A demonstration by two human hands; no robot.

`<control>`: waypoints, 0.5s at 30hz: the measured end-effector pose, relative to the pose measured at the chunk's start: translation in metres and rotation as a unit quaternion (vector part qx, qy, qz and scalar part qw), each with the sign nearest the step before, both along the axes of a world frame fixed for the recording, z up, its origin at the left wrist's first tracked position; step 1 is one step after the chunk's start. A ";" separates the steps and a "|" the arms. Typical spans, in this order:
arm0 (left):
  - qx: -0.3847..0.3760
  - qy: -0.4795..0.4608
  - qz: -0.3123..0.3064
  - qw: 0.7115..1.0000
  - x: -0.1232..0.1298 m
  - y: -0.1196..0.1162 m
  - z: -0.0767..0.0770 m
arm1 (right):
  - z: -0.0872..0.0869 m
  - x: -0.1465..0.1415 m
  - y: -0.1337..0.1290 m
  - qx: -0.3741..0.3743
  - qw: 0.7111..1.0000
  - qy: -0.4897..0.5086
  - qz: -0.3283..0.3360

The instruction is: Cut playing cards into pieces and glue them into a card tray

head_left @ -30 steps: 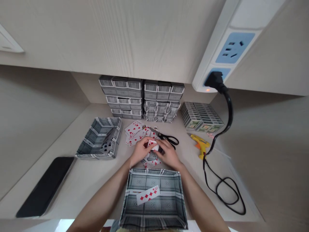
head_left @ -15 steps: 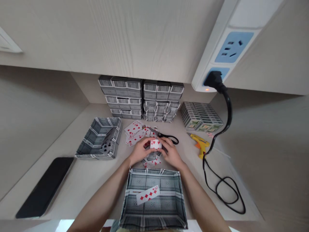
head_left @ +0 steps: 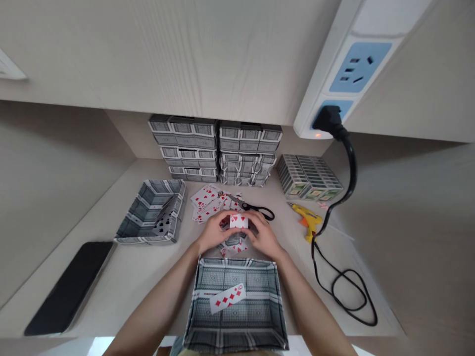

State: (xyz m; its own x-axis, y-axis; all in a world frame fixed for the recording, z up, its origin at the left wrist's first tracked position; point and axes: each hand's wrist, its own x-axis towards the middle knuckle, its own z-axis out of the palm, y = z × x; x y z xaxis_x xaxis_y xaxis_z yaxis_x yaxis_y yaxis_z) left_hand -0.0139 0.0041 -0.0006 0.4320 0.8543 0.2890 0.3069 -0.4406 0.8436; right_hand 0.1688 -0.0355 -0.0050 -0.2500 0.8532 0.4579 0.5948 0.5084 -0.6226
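Note:
Between my two hands is a playing card (head_left: 239, 221) with red hearts, bent or folded so only part of its face shows. My left hand (head_left: 216, 231) grips its left end with thumb and fingers, and my right hand (head_left: 262, 232) pinches the right end. Below them on the desk lie more red-suited cards (head_left: 234, 248), partly covered by the hands. Nearest my body stands an open box made of patterned cards (head_left: 237, 321), with a strip-like six of diamonds card (head_left: 227, 298) inside. Scissors (head_left: 256, 209) with black handles lie just beyond my right hand.
Loose cards (head_left: 205, 197) spread beyond my left hand. Another open card box (head_left: 124, 233) holds a few cards. Card boxes (head_left: 191, 143) are stacked at the back, near packed decks (head_left: 311, 178). A yellow glue gun (head_left: 308, 217), its black cord (head_left: 352, 173) and a black phone-like slab (head_left: 69, 289) lie around.
Almost nothing differs. The camera view has shifted very slightly; both hands keep the hearts card in nearly the same place.

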 end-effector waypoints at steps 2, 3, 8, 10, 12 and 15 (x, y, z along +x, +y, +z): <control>-0.011 -0.004 0.002 1.000 -0.001 0.000 -0.001 | 0.000 0.000 0.000 -0.004 1.000 0.026 -0.003; -0.016 -0.005 0.004 1.000 -0.001 0.000 -0.001 | -0.001 0.000 0.000 -0.008 0.999 0.035 -0.003; -0.056 -0.042 0.009 0.997 0.000 0.000 -0.005 | -0.002 0.001 0.001 -0.018 0.997 0.068 0.007; -0.088 -0.071 0.003 0.994 0.001 0.000 -0.006 | -0.003 0.001 0.001 -0.020 0.997 0.081 0.004; -0.116 -0.095 -0.004 0.989 0.003 0.000 -0.006 | -0.004 0.000 0.001 -0.028 0.995 0.095 -0.007; -0.138 -0.107 -0.006 0.985 0.004 -0.001 -0.005 | -0.008 -0.003 0.002 -0.070 0.988 0.136 -0.032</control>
